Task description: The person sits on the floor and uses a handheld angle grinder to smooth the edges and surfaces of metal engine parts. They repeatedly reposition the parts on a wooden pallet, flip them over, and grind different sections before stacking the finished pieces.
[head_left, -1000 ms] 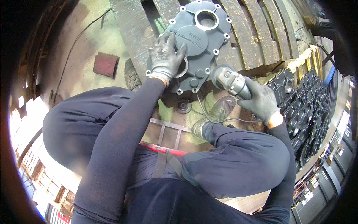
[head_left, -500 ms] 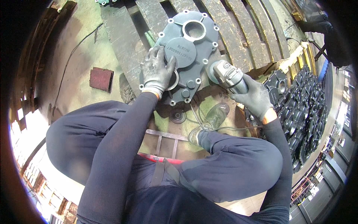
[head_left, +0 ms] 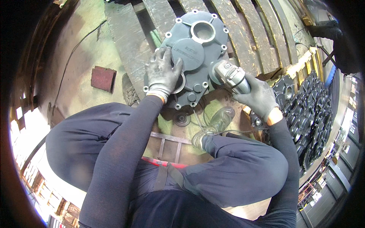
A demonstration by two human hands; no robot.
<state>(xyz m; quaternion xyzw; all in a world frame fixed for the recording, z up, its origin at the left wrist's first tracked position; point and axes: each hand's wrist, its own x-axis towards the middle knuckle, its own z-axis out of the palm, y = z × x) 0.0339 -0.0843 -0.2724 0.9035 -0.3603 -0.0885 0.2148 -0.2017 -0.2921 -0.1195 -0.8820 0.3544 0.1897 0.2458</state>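
Note:
A dark grey metal housing cover [head_left: 188, 55] with bright bolt holes along its rim lies on the wooden pallet. Two round openings pierce it, the far one with a shiny machined edge. My left hand [head_left: 161, 72], in a grey glove, rests on the cover's left side with fingers laid out and thumb apart, partly hiding the nearer opening. In my gloved right hand [head_left: 260, 97] is an angle grinder [head_left: 231, 76], gripped round its body. Its disc [head_left: 215, 72] is at the cover's right edge; whether it touches I cannot tell.
Slats of the pallet [head_left: 125, 38] spread beyond the cover, with gaps between. Many dark castings [head_left: 304, 114] are piled at right. A reddish-brown pad [head_left: 103, 79] and a round disc [head_left: 182, 119] lie on the floor. A cable runs by my shoe [head_left: 220, 119]. Another person's dark-clothed leg [head_left: 342, 53] shows far right.
The grinder has shifted slightly left, closer to the cover's right edge. The cover sits a little further right and lower in view. My left hand stays on it.

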